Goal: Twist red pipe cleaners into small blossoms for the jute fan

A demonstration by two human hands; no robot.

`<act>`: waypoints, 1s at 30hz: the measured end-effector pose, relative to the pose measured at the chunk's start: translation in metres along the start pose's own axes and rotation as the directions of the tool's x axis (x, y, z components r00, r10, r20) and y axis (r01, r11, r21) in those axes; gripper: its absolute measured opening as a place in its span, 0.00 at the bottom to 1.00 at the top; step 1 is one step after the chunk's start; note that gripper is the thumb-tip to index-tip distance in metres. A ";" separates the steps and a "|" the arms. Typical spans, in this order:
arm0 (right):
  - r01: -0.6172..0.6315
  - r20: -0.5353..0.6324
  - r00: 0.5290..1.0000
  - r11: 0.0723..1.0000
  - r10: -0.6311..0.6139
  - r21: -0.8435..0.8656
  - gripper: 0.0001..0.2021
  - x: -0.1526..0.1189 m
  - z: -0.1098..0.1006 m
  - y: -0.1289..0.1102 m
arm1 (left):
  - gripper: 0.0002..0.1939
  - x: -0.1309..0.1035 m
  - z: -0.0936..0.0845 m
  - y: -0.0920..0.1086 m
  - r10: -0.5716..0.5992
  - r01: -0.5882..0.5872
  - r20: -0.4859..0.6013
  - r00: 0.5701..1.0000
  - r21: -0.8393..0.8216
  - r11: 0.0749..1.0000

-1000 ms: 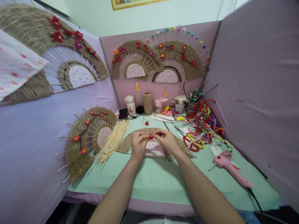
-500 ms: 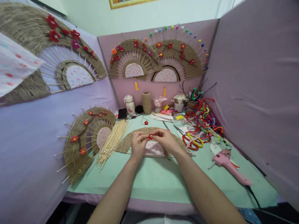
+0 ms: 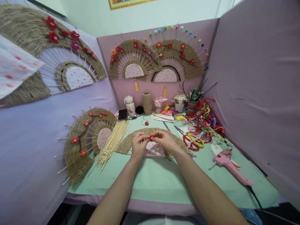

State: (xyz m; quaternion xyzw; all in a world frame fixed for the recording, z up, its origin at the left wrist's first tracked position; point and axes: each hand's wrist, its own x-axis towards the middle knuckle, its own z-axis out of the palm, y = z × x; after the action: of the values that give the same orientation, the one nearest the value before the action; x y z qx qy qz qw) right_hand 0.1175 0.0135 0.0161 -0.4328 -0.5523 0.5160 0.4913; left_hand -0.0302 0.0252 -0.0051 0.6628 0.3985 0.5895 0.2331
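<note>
Between my fingertips is a small red pipe-cleaner flower (image 3: 151,137), pinched from both sides. My left hand (image 3: 140,144) grips its left edge with thumb and fingers together. From the right, my right hand (image 3: 164,141) pinches the same flower. Both hands are held over a twine-wrapped fan (image 3: 127,139) lying on the table, partly hiding it. The fan's dotted fabric centre (image 3: 154,150) shows below the hands. Another red flower (image 3: 146,123) lies just beyond the fan's top edge.
Bamboo sticks (image 3: 113,143) lie left of the fan, beside a finished fan (image 3: 82,143). Scissors (image 3: 193,142) and a pile of pipe cleaners (image 3: 206,117) are at the right. A pink glue gun (image 3: 232,168) lies near the front right. A twine spool (image 3: 147,103) stands behind.
Both hands stay in nearly the same place. The red flower has turned slightly between the fingertips and shows a little more of its looped shape.
</note>
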 end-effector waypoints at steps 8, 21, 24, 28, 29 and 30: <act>0.032 0.000 0.999 0.986 -0.033 0.166 0.08 0.000 -0.001 0.000 | 0.04 0.003 -0.002 0.005 -0.129 0.149 0.115 0.985 -0.187 0.971; 0.202 -0.126 0.971 0.979 -0.201 0.000 0.06 0.001 0.002 -0.004 | 0.10 0.002 -0.001 0.001 -0.230 0.265 0.144 0.963 -0.323 0.909; 0.297 -0.152 0.939 0.950 -0.308 -0.092 0.06 -0.001 0.003 -0.006 | 0.10 0.003 -0.001 0.001 -0.234 0.265 0.131 0.963 -0.332 0.905; 0.441 -0.114 0.871 0.863 -0.477 -0.246 0.05 -0.008 0.005 -0.010 | 0.09 0.003 -0.002 -0.001 -0.228 0.261 0.135 0.964 -0.350 0.900; 0.481 -0.096 0.845 0.827 -0.525 -0.290 0.06 -0.010 0.006 -0.011 | 0.09 0.003 -0.002 -0.002 -0.224 0.259 0.136 0.965 -0.353 0.899; 0.519 -0.073 0.818 0.788 -0.570 -0.332 0.08 -0.011 0.007 -0.012 | 0.09 0.002 -0.002 -0.002 -0.220 0.255 0.136 0.966 -0.355 0.899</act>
State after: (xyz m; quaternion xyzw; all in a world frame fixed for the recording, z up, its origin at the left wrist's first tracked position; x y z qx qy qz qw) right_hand 0.1126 0.0006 0.0268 -0.3653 -0.6811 0.2241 0.5937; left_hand -0.0324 0.0280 -0.0047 0.5798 0.3470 0.5897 0.4423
